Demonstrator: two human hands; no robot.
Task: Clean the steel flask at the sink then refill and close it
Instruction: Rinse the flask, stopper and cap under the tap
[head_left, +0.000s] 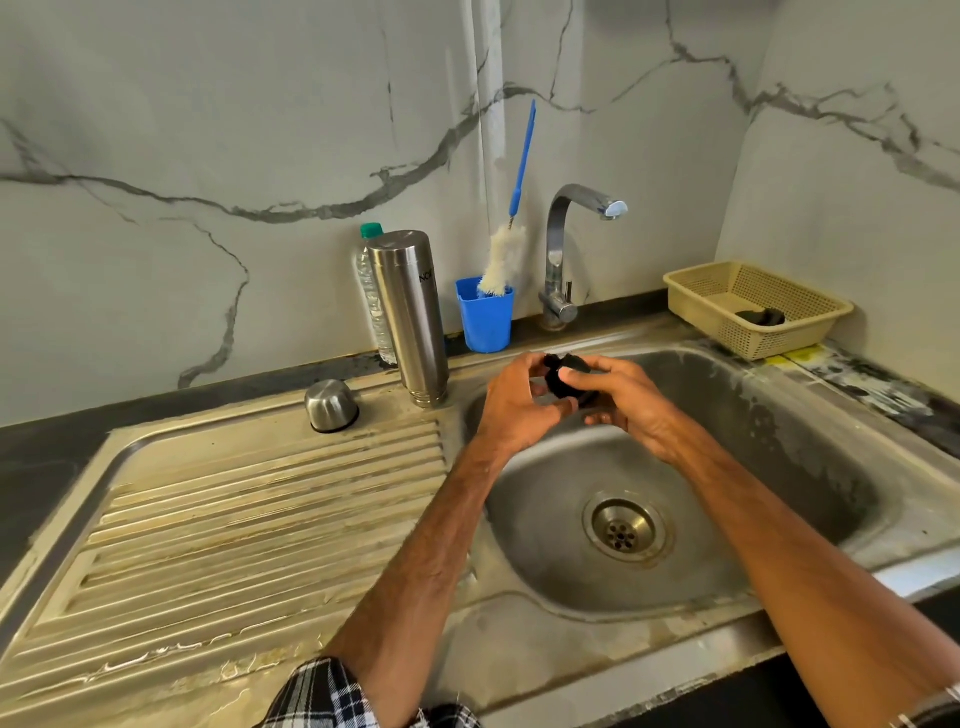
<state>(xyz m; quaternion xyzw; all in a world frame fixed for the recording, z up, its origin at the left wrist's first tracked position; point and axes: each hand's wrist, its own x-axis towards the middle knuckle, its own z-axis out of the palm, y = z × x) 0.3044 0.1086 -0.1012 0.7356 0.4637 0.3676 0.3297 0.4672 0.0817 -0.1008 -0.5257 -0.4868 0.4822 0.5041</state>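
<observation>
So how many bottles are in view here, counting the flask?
2. The steel flask stands neck down at the back of the drainboard, left of the blue cup; a clear plastic bottle with a green cap stands just behind it, against the wall.

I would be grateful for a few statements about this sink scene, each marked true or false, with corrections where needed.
1. The left hand and right hand both hold a small black part over the sink basin. True.
2. The steel flask lies in the basin. False: it stands on the drainboard.
3. The bottle brush stands in the blue cup. True.
4. Water runs from the tap. False: no stream is visible.
5. The steel cap sits on the flask. False: it rests on the drainboard, apart.
</observation>
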